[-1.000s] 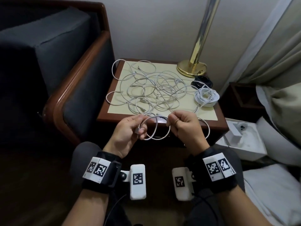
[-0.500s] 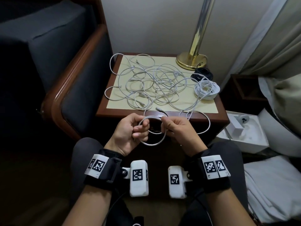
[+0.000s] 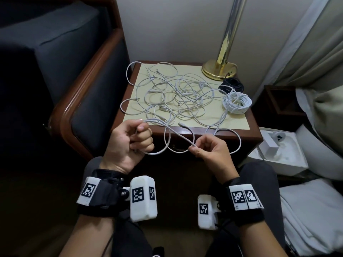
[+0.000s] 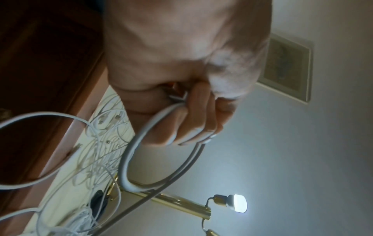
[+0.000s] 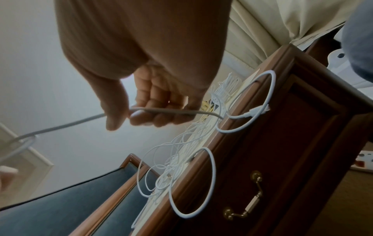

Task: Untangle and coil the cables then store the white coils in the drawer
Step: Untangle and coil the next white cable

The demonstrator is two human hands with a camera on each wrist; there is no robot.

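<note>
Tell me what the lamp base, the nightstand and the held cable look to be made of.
Lamp base: polished brass-look metal, bright gold reflections. Nightstand: glossy reddish-brown wood or veneer, cream top panel. Cable: white, matte, likely plastic-sheathed; bends in soft loops.

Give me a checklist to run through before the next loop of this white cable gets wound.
1. Left hand grips the started loops: ok, fingers curled round them.
2. Right hand pinches the white cable to feed it: ok.
3. Cable's tail free of the tangled pile: cannot tell, it runs back onto the nightstand among other strands.
4. Finished white coil set aside from the tangle: ok, at the right edge.
5. Drawer open for storing: not ok, closed.
</note>
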